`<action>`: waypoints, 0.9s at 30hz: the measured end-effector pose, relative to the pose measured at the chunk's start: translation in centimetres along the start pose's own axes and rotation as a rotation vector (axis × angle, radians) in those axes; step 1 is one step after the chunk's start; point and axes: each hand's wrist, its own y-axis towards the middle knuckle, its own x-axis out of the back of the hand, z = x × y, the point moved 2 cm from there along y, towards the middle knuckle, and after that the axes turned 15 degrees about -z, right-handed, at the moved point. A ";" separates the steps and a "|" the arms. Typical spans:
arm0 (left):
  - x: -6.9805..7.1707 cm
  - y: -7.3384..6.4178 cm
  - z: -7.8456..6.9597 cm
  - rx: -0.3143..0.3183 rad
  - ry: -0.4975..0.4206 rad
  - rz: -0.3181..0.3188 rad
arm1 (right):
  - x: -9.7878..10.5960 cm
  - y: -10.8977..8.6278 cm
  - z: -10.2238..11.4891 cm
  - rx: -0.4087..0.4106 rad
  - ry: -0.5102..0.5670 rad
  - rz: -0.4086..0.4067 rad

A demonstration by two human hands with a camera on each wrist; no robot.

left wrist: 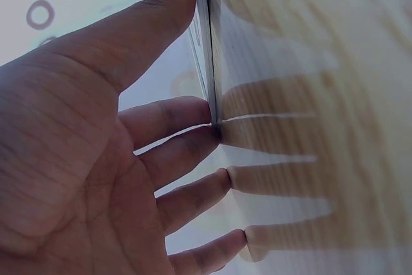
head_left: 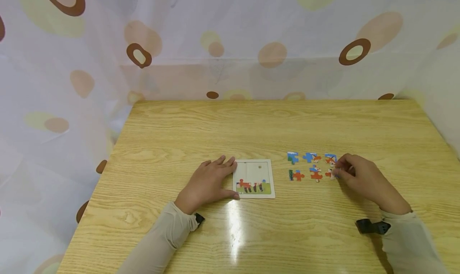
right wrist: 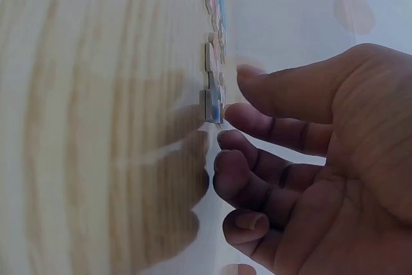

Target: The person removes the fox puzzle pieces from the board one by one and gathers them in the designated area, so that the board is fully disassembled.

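A spread left hand (head_left: pixel 208 183) touches the puzzle tray (head_left: pixel 253 172) along its left edge, while right of the tray a loosely curled, seemingly empty right hand (head_left: pixel 364 181) is at six loose pieces (head_left: pixel 316 174), apparently selecting one, which needs a pinch.

No words, numbers or signs (brand marks included) can be read.

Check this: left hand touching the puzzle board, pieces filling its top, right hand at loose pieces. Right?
No: in the head view, pieces fill the bottom of the puzzle board, not its top. The left hand and right hand are as described.
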 end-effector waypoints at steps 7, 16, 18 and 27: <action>0.0 0.0 0.1 -0.007 0.014 0.002 | -0.4 0.2 0.5 0.052 0.047 -0.046; 0.0 0.1 0.0 -0.012 0.006 0.007 | -1.3 1.1 2.3 0.086 0.081 -0.017; 0.0 0.1 0.0 -0.015 0.008 0.008 | -1.4 1.3 2.7 0.085 0.087 -0.016; 0.1 0.1 0.1 -0.020 0.029 0.007 | -2.5 2.9 5.0 0.087 0.143 0.036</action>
